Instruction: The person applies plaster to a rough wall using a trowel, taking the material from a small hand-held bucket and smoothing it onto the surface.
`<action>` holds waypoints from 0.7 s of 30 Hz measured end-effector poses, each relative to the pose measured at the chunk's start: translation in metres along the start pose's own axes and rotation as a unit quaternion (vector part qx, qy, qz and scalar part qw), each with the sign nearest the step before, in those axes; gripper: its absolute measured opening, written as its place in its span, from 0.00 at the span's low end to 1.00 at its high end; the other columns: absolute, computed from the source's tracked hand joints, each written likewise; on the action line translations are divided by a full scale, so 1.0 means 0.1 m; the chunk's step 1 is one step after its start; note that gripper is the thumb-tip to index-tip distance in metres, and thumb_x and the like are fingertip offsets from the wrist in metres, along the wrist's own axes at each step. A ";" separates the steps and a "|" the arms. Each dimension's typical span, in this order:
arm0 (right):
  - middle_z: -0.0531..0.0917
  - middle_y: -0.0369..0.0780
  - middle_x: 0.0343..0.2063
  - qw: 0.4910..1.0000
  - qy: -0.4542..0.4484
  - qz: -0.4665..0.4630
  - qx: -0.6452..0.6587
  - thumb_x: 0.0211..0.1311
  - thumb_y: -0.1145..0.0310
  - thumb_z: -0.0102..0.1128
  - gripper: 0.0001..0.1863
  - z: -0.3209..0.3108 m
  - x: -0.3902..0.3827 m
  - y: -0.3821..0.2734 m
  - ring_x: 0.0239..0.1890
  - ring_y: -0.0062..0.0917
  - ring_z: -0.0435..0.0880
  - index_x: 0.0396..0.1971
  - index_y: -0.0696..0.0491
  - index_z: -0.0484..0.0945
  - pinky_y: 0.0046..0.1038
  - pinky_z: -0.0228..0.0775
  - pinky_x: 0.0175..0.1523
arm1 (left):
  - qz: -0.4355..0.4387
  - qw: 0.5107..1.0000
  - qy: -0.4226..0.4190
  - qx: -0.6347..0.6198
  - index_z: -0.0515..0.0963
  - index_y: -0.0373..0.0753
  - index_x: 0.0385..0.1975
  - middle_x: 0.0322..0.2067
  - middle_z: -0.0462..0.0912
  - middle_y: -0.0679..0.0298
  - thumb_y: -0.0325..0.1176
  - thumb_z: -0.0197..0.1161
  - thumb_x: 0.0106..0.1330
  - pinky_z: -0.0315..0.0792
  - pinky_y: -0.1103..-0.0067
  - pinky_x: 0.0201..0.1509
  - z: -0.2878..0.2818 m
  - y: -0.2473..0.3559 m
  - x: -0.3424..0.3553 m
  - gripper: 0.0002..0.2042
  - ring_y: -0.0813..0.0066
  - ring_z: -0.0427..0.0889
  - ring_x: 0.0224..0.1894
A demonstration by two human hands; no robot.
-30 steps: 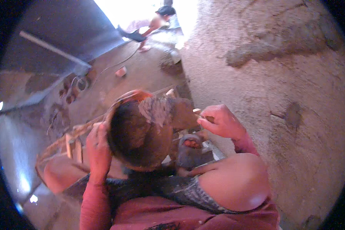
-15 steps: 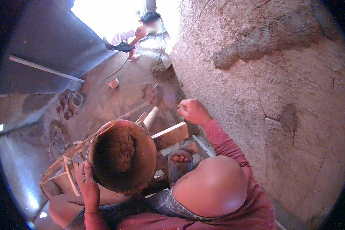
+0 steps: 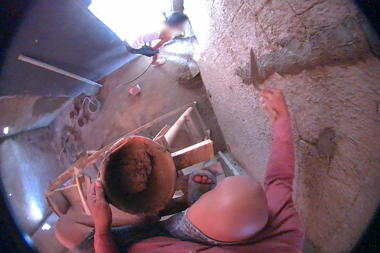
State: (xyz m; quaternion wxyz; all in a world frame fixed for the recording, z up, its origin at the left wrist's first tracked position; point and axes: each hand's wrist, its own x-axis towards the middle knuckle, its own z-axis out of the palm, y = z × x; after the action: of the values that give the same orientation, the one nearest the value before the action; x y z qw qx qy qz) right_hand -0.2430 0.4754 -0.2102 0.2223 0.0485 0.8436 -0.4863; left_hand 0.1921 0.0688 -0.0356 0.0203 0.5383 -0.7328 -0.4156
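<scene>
Trowel (image 3: 254, 71) up at the wall (image 3: 350, 109), bucket (image 3: 166, 179) held by the left hand (image 3: 100, 202)

The left hand grasps the bucket at its left rim, the thumb lying up along the side. Right of those fingers the bucket tilts its mouth toward the viewer, with brown mortar (image 3: 133, 168) spread inside. Farther right of them sits a bent knee (image 3: 230, 208), and beyond the bucket a sandalled foot (image 3: 202, 179) beside a plank (image 3: 194, 152).

Out at arm's length, the right hand (image 3: 274, 102) is clenched around the trowel's handle. The blade, seen nearly edge-on, points up and away from the right fingers, over the left end of a dark, damp strip (image 3: 312, 55) on the wall. I cannot tell if the blade touches it. A darker patch (image 3: 325, 141) lies below and right of those fingers.

Well beyond the left fingers, on the floor below, are a small block (image 3: 134, 89), a hose (image 3: 126, 80) and a pail (image 3: 91, 107). Farthest off, a co-worker (image 3: 147, 40) bends forward near a bright opening (image 3: 126, 17).
</scene>
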 end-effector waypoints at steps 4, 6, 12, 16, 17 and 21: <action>0.79 0.31 0.22 1.000 0.012 -0.026 -0.013 0.67 0.64 0.65 0.09 -0.40 -0.78 -0.88 0.25 0.13 0.77 0.31 0.54 0.82 0.20 0.69 0.30 | 0.027 0.998 -0.044 0.021 0.75 0.33 0.34 0.28 0.70 0.72 0.43 0.48 0.82 0.64 0.80 0.39 -0.04 -0.08 0.05 0.19 0.82 0.65 0.34; 0.79 0.32 0.21 0.995 -0.031 -0.093 -0.031 0.67 0.64 0.65 0.10 -0.29 -1.15 -1.00 0.26 0.13 0.77 0.30 0.55 0.81 0.23 0.69 0.31 | 0.077 0.996 -0.031 0.035 0.75 0.32 0.34 0.27 0.69 0.71 0.42 0.48 0.82 0.64 0.79 0.39 0.00 0.00 0.07 0.19 0.81 0.65 0.33; 0.82 0.42 0.23 0.873 -0.172 -0.276 -0.362 0.62 0.65 0.66 0.10 0.69 -1.88 -1.35 0.28 0.31 0.83 0.27 0.56 0.79 0.35 0.71 0.32 | 0.164 0.984 -0.004 0.066 0.78 0.29 0.37 0.32 0.81 0.57 0.40 0.49 0.81 0.70 0.71 0.46 0.12 0.06 0.24 0.19 0.69 0.76 0.37; 0.83 0.45 0.27 0.743 -0.137 -0.367 -0.543 0.59 0.66 0.64 0.07 1.25 -2.16 -1.63 0.32 0.42 0.85 0.25 0.53 0.79 0.39 0.75 0.35 | 0.197 0.976 -0.039 0.080 0.79 0.30 0.39 0.31 0.80 0.45 0.40 0.50 0.79 0.72 0.66 0.43 0.14 0.12 0.30 0.18 0.54 0.79 0.34; 0.83 0.43 0.26 0.719 -0.127 -0.387 -0.563 0.58 0.66 0.64 0.06 1.39 -2.21 -1.72 0.32 0.38 0.86 0.25 0.52 0.80 0.38 0.76 0.35 | 0.185 0.979 -0.044 0.072 0.79 0.30 0.39 0.31 0.80 0.45 0.41 0.50 0.79 0.72 0.66 0.42 0.10 0.12 0.27 0.18 0.53 0.79 0.34; 0.83 0.41 0.25 0.624 -0.107 -0.445 -0.633 0.54 0.69 0.61 0.03 1.76 -2.33 -1.94 0.31 0.32 0.87 0.26 0.50 0.81 0.35 0.77 0.34 | 0.173 0.982 -0.053 0.049 0.78 0.29 0.39 0.30 0.80 0.43 0.41 0.51 0.79 0.72 0.64 0.39 0.07 0.19 0.16 0.18 0.47 0.79 0.32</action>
State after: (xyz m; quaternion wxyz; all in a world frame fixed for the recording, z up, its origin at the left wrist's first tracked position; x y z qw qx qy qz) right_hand -0.0338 0.2568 -0.0318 0.0431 -0.5383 0.8321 0.1262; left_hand 0.1669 0.0612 -0.0349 0.0262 0.3806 -0.8347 -0.3972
